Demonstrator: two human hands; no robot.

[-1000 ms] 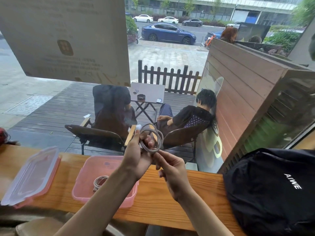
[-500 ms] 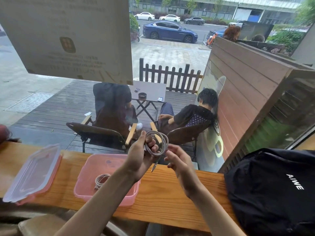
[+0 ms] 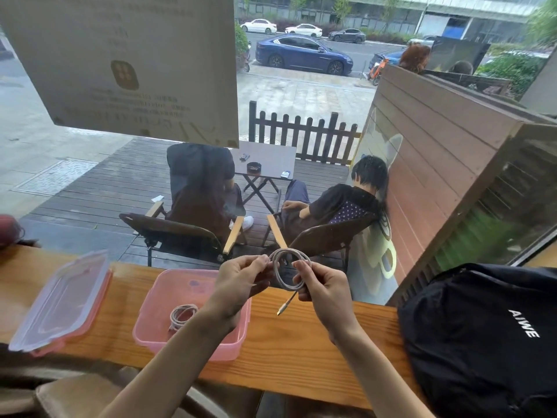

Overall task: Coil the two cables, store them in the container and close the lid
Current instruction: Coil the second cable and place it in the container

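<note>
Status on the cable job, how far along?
Done: first coiled cable lies in the pink container. In hand: second cable looped between left hand and right hand, connector end dangling. Left: drop it in, fit the lid lying beside.

There is one view only, worn on the person's head. It looks forward and down across the wooden counter [image 3: 301,342], close above it, and on through the window beyond the counter to a deck outside. Its wide angle bends the counter's edges.
</note>
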